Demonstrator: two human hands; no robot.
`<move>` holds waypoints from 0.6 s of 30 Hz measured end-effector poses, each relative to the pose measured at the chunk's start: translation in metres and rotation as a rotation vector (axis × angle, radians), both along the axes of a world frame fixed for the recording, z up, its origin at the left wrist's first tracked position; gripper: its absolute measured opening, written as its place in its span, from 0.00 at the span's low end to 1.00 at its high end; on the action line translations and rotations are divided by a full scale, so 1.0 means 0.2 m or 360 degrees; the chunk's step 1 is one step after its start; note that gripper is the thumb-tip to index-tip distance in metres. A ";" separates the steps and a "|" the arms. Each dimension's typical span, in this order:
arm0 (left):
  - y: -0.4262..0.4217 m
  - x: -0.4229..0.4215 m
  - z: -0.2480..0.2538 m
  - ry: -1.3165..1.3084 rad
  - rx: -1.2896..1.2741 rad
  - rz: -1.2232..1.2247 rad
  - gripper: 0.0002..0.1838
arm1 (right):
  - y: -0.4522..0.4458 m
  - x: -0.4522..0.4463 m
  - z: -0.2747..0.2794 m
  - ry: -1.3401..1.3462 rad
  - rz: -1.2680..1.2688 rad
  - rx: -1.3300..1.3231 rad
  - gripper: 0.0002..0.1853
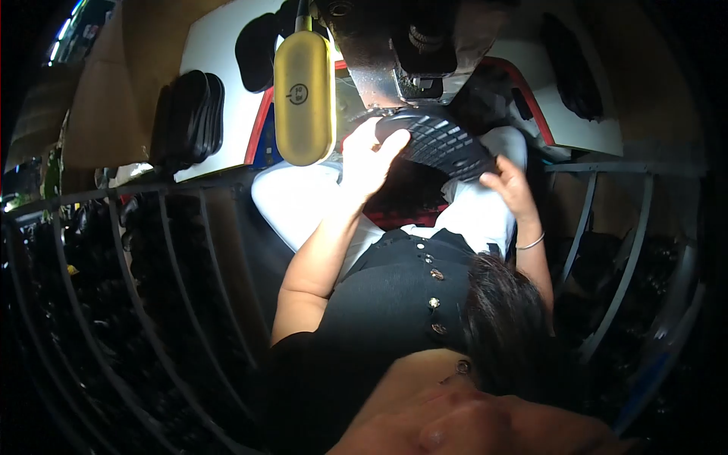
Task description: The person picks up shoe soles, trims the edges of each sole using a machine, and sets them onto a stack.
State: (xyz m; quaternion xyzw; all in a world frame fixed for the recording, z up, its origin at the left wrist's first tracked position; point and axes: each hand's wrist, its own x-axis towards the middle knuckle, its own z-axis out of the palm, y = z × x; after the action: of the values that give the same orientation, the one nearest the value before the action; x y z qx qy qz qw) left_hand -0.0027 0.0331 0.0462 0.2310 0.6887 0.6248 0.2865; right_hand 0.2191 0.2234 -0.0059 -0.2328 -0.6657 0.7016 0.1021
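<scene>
A black shoe sole [447,142] with a block-patterned tread is tilted below the machine head, held from both ends. My left hand [369,158] is closed on its left end, with the thumb on the tread side. My right hand [509,186] pinches the lower right end, its thumb near the edge. The machine's dark working part [421,83] is just above the sole; whether the two touch, I cannot tell.
A yellow lamp [305,102] hangs left of the machine. A stack of black soles [199,114] and another dark sole [255,51] lie on the white tabletop [231,38]. More dark pieces [570,68] rest on the right. Metal rails [168,227] flank the seat, with dark items beyond.
</scene>
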 end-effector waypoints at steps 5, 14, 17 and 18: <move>-0.09 0.00 0.05 0.0255 -0.0005 0.0087 0.16 | 0.24 -0.12 0.24 0.0216 0.0027 0.0690 0.13; -0.37 -0.14 -0.17 -0.0378 0.0271 0.0213 0.09 | 0.03 -0.44 0.59 0.0229 0.0162 0.1055 0.16; -0.46 -0.23 -0.21 -0.0450 0.0527 0.0171 0.16 | -0.10 -0.50 0.59 0.0274 0.0161 0.0976 0.18; -0.47 -0.23 -0.18 -0.0477 0.0516 0.0182 0.17 | -0.13 -0.53 0.57 0.0265 0.0142 0.0950 0.13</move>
State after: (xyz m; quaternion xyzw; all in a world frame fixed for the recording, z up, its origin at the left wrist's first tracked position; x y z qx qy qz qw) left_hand -0.0496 -0.0614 0.0110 0.1391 0.5410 0.7697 0.3089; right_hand 0.1122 0.1966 0.1085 -0.1048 -0.8412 0.4956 0.1890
